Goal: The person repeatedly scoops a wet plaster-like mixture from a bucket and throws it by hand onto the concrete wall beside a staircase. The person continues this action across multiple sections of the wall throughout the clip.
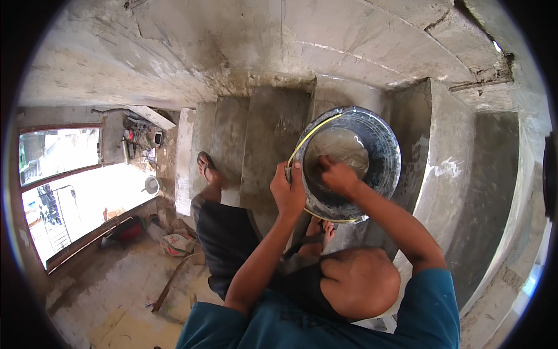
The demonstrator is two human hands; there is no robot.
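Black bucket (383, 154) above concrete steps (276, 131), mouth toward camera; its underside and support are out of sight. Left hand (289, 191) closed on the bucket's left rim, at the yellow handle (311, 131); fingertips partly hidden. Right hand (337, 175) inside bucket, fingers curled; cannot tell whether it grips anything. Grey contents (346, 146) partly covered by that hand, consistency unclear. Lower foot (328, 230) partly hidden by bucket.

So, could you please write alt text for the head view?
A person's left hand holds a black bucket while the right hand reaches inside it toward greyish contents. Concrete steps lie below, with a bright opening at far left.
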